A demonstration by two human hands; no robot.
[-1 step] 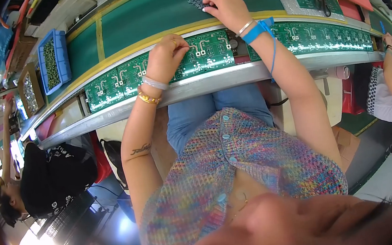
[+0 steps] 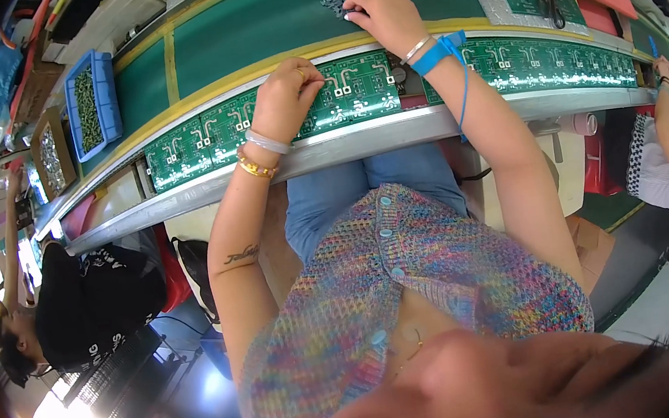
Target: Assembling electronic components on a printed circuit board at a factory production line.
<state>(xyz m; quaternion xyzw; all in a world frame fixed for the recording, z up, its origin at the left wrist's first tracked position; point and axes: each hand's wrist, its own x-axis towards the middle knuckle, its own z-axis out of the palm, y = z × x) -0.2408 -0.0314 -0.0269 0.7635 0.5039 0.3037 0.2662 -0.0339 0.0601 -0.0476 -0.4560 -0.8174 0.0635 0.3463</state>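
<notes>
My left hand (image 2: 282, 99) hangs over a row of green circuit boards (image 2: 356, 91), thumb and forefinger pinched together above one board. Whatever sits between those fingertips is too small to make out. Farther off and to the right, my right hand (image 2: 390, 18) reaches across to a small pile of dark grey components (image 2: 333, 1) on the green belt surface (image 2: 248, 29). Its thumb and fingers are bent together at the pile's edge, and the hand hides what they may grip. A blue wrist strap (image 2: 437, 54) circles my right wrist.
A metal rail (image 2: 264, 171) runs along the near side of the boards. At left stands a blue bin (image 2: 106, 95) of small green parts, with a cardboard box (image 2: 52, 150) beside it. Scissors (image 2: 553, 9) lie at far right. Other people sit on both sides.
Both hands keep their places and finger poses. The loose end of the blue wrist strap has swung slightly to the left.
</notes>
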